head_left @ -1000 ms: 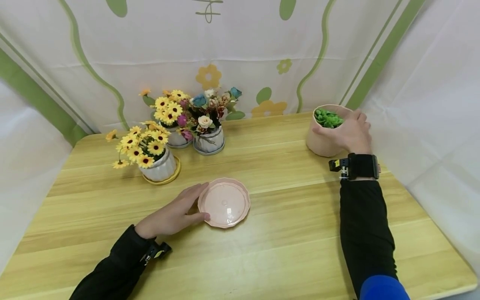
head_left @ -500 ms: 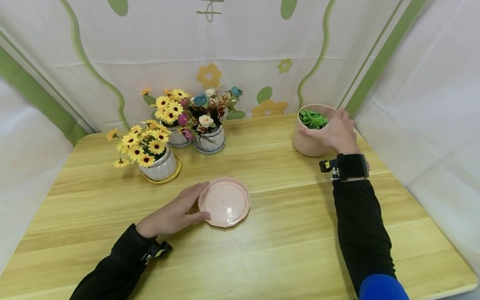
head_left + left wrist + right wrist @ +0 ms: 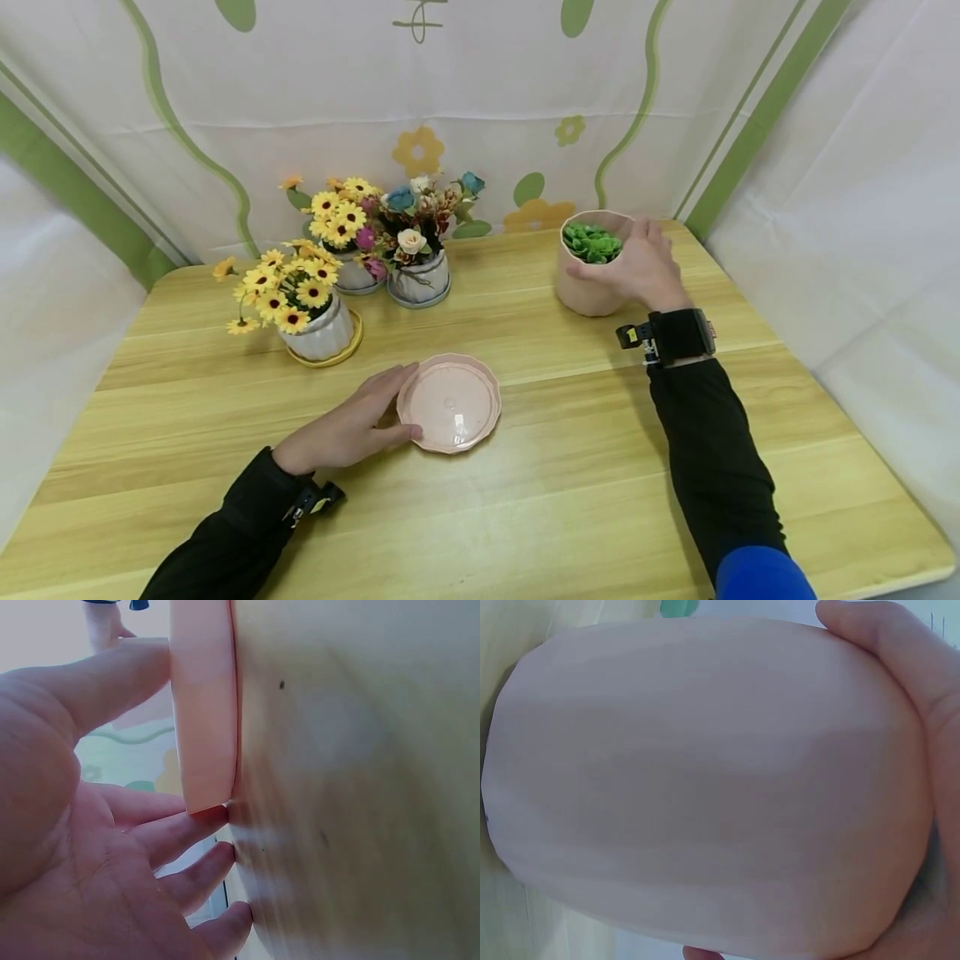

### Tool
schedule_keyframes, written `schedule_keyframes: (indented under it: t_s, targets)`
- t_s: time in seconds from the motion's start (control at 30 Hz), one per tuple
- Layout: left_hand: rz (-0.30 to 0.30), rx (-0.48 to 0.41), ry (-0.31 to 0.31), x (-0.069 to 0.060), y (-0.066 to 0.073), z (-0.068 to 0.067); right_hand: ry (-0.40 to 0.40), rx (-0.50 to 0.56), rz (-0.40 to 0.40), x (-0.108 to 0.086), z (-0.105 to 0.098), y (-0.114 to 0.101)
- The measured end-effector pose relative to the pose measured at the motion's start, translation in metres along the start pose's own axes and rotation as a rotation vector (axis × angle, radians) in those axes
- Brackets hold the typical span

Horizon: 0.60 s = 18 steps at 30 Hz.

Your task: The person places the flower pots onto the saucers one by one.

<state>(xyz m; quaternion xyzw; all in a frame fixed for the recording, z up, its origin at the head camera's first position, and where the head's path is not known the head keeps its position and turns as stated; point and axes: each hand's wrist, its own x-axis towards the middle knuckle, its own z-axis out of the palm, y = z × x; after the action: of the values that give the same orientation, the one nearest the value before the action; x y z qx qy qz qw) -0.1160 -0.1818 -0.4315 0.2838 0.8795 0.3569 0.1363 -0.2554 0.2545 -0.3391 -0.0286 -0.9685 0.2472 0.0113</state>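
Note:
My right hand [image 3: 648, 271] grips a pink flower pot [image 3: 588, 292] from its right side, the thumb along the near side of the rim. Green leaves [image 3: 592, 243] show inside it. In the right wrist view, the pot's smooth wall [image 3: 705, 787] fills most of the picture, with the thumb at one side and a fingertip at the other. My left hand [image 3: 348, 425] holds the left edge of a shallow pink saucer [image 3: 450, 404] lying on the table. Seen from the left wrist, the thumb touches the saucer's rim [image 3: 202, 705] and the other fingertips rest by the tabletop.
Left of centre, a white pot of yellow daisies [image 3: 318, 333] stands on a yellow saucer. Behind it are another flower pot [image 3: 356, 275] and a pot of mixed blooms [image 3: 420, 281]. A printed curtain [image 3: 495, 75] hangs along the back of the wooden table [image 3: 570, 500].
My right hand has moved the pink pot leftward along the back of the table. The left hand and the saucer have stayed in place.

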Motion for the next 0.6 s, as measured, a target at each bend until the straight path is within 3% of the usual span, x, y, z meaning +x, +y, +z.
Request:
schedule_keyframes:
  t_s: [0.37,0.6]
  targets:
    - [-0.068,-0.006,-0.067,-0.003,0.03,-0.011,-0.029,0.015,-0.1,-0.009,0.016,-0.028]
    - [-0.085,-0.008,-0.079,-0.003,0.03,-0.011,-0.083,0.03,-0.171,-0.02,0.027,-0.05]
